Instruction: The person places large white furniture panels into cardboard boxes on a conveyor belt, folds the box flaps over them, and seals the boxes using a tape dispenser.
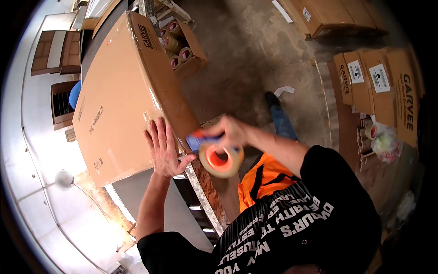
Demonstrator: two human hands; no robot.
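A large brown cardboard box lies flat on a work table. My left hand rests palm down with fingers spread on the box's near end, by a strip of clear tape that crosses the box's top. My right hand is closed on a tape dispenser just off the box's near corner. Its beige tape roll with an orange core hangs below that hand.
The table's metal edge runs beneath the box. An open carton of tape rolls sits beyond it. Stacked cardboard boxes stand at the right, with a loose tape roll and a plastic bag. Flat boxes lie on the concrete floor.
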